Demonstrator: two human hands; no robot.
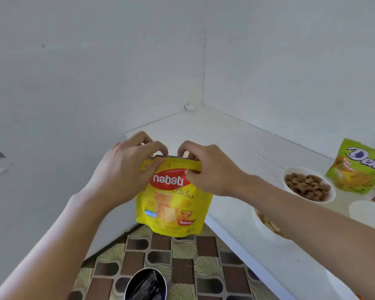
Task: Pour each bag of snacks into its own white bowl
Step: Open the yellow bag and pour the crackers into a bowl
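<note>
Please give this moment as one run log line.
left hand: pinches Nabati bag top | right hand: pinches same top | bag: upright, above floor | Deka bag: on counter

The yellow bag (173, 204) has "nabati" in white letters on a red oval. Under that is "Bites" in thin curly letters. A small red mark near the bottom has a word too blurry to read. The green bag (357, 167) on the counter at the right says "Deka" in big white letters on purple.
</note>
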